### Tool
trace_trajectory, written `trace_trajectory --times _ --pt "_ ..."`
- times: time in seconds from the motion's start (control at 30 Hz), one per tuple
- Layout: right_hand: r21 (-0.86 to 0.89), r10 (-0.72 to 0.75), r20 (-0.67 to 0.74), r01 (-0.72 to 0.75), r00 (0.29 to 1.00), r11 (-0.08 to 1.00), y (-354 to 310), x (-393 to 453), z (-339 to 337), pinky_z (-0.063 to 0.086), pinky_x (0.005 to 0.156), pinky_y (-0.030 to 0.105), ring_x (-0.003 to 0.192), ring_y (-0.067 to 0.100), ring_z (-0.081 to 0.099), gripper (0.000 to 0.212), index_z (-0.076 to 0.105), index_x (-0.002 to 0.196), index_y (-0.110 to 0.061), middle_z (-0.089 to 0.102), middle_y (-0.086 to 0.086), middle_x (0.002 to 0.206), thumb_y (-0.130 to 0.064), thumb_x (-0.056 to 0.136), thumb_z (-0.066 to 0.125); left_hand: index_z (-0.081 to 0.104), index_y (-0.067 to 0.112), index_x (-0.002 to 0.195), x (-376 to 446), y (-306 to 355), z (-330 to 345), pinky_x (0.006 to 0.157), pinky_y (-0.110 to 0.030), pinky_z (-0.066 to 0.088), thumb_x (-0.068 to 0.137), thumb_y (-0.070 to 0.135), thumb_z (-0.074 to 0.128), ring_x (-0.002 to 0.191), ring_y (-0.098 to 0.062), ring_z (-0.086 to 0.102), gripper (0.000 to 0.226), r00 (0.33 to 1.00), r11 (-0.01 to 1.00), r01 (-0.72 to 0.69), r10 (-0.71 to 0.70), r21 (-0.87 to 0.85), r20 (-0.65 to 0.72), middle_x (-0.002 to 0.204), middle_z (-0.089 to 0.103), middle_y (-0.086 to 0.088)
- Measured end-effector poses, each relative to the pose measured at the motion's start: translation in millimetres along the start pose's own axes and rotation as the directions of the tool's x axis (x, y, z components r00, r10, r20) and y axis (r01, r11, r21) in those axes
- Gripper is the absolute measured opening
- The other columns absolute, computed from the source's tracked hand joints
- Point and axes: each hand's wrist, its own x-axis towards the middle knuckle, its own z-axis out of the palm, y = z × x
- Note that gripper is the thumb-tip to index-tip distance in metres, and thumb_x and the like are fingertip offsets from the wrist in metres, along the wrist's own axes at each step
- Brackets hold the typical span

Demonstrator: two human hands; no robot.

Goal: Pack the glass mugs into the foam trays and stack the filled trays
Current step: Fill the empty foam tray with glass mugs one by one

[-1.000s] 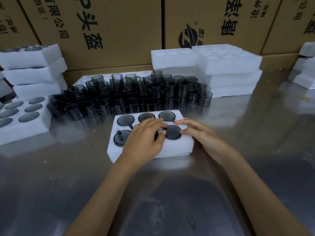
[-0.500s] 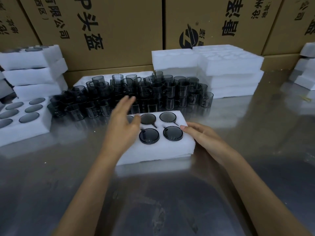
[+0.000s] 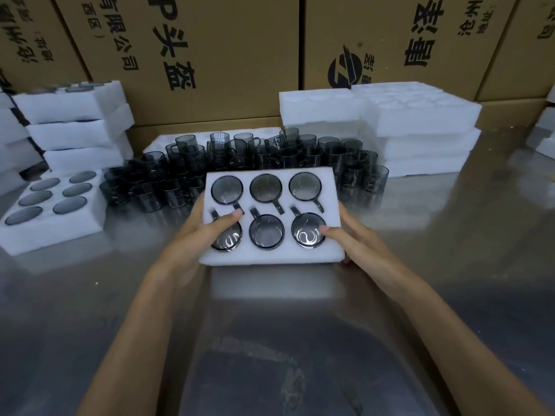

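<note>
A white foam tray (image 3: 271, 257) filled with several dark glass mugs is lifted and tilted toward me above the steel table. My left hand (image 3: 200, 235) grips its left edge, thumb on top by the near-left mug (image 3: 227, 240). My right hand (image 3: 351, 240) grips the right edge, thumb touching the near-right mug (image 3: 307, 231). Behind the tray stands a crowd of loose smoky glass mugs (image 3: 180, 175). Another filled tray (image 3: 51, 217) lies at the left.
Stacked filled trays (image 3: 78, 121) rise at the far left. Stacks of empty foam trays (image 3: 420, 130) stand at the back right, more foam (image 3: 543, 136) at the right edge. Printed cardboard boxes (image 3: 210, 55) wall off the back. The steel table (image 3: 270, 340) reflects light near me.
My left hand moved from above the tray to its left edge. Both hands have lifted the tray off the table and tilted its top toward me.
</note>
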Motion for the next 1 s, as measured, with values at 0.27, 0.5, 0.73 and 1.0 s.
trace_trajectory --times 0.27,0.5,0.73,1.0 --pt "0.268 -0.008 -0.032 0.017 0.999 0.963 -1.8 -0.7 15.8 0.045 0.055 0.033 0.079 0.018 0.057 0.054 0.049 0.136 -0.054 0.071 -0.007 0.116 -0.042 0.086 0.067 0.058 0.042 0.132 6.5 -12.1 -18.7 0.085 -0.044 0.058 0.081 0.014 0.073 0.116 -0.028 0.065 0.06 0.994 0.96 -0.015 0.043 -0.281 0.097 0.13 0.066 -0.003" --pt "0.481 0.07 -0.018 -0.052 0.997 0.875 -9.0 2.9 31.9 0.039 0.058 0.033 0.067 0.024 0.06 0.066 0.038 0.146 -0.036 0.071 0.014 0.099 -0.052 0.083 0.05 0.071 0.014 0.12 6.9 -7.8 -28.5 0.095 -0.063 0.048 0.086 0.008 0.054 0.119 -0.039 0.061 0.039 0.98 0.779 -0.049 -0.082 -0.626 -0.179 0.127 0.065 -0.017" --pt "0.442 0.118 -0.031 -0.092 0.992 0.892 -8.4 0.6 33.6 0.043 0.065 0.034 0.067 0.027 0.055 0.044 0.039 0.144 -0.021 0.065 0.019 0.09 -0.034 0.102 0.04 0.054 0.007 0.136 22.3 14.5 -54.5 0.093 -0.043 0.055 0.096 0.002 0.046 0.117 -0.027 0.064 0.041 0.856 0.533 -0.414 -0.049 -0.738 -0.515 0.131 0.064 -0.012" --pt "0.383 0.099 -0.014 -0.086 0.995 0.92 3.7 10.8 33.6 0.053 0.063 0.03 0.064 0.023 0.064 0.053 0.048 0.136 -0.023 0.072 0.02 0.086 -0.039 0.087 0.058 0.031 0.007 0.13 51.2 35.3 -106.7 0.069 -0.042 0.062 0.078 0.006 0.078 0.093 -0.024 0.073 0.07 0.508 0.516 -0.65 -0.252 -0.558 -0.824 0.119 0.064 -0.015"
